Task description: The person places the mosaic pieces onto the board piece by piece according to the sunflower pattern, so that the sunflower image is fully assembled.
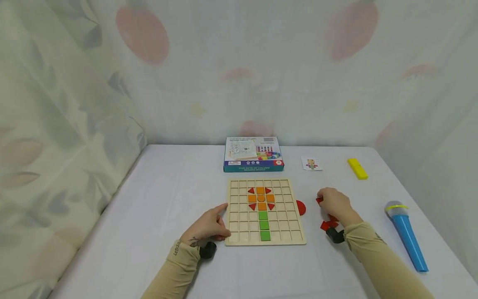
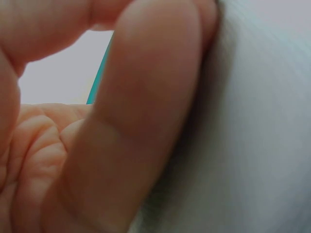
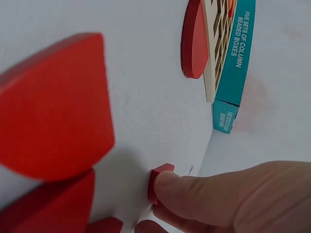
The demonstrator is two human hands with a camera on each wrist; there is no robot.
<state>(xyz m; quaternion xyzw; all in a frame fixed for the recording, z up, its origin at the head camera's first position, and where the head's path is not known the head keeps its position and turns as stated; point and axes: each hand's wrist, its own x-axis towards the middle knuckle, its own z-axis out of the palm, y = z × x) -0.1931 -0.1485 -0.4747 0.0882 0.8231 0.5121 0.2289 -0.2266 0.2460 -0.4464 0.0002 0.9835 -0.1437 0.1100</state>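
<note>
Two hands: both at the wooden grid board [image 1: 295, 216], one on each side.
Left hand [image 1: 209, 226]: rests flat on the table [image 1: 168, 187], relaxed fingers touching the board's left edge; nothing held.
Right hand [image 1: 334, 203]: fingertips pinch a small red piece [image 3: 158, 182] lying on the table, well right of the board.
Loose stock: red semicircle [image 1: 301, 207] touching the board's right edge; more red pieces [image 1: 328, 224] near the right wrist.
Placed: orange squares [image 1: 260, 198] with red triangles [image 1: 251, 191] at their corners, and a green column [image 1: 264, 225] below.
Progress: by appearance a flower pattern is well advanced; the loose red pieces are still to be seated.
Surroundings: game box [image 1: 254, 154], pattern card [image 1: 311, 163], yellow block [image 1: 357, 168], blue microphone [image 1: 407, 234].
</note>
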